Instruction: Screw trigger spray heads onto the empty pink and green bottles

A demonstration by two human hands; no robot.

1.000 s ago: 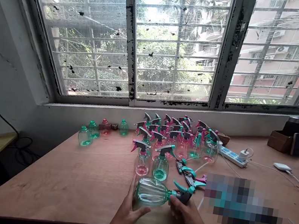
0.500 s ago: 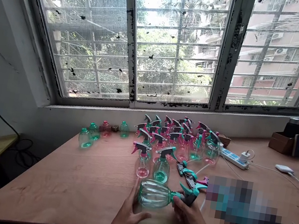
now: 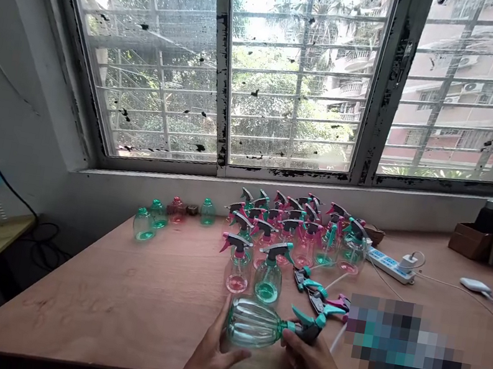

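Observation:
A clear green spray bottle (image 3: pixel 255 323) lies on its side in the air above the table's front, its base to the left and its black and teal trigger head (image 3: pixel 310 329) to the right. My left hand (image 3: pixel 215 349) is wrapped round the base end, thumb below. My right hand (image 3: pixel 307 353) grips the neck just under the trigger head; some of its fingers are hidden. Right behind the bottle stand a pink spray bottle (image 3: pixel 237 277) and a green spray bottle (image 3: pixel 267 284), both upright with trigger heads on.
Several more capped spray bottles (image 3: pixel 307 245) crowd behind. Loose trigger heads (image 3: pixel 314 293) lie right of them, beside a blurred patch. Several headless bottles (image 3: pixel 144 225) stand at the back left. A power strip (image 3: pixel 388 265), a white adapter (image 3: pixel 475 286) and a brown box (image 3: pixel 470 242) are on the right.
The view has shifted slightly. Both hands keep their hold on the green spray bottle, which stays sideways in nearly the same place.

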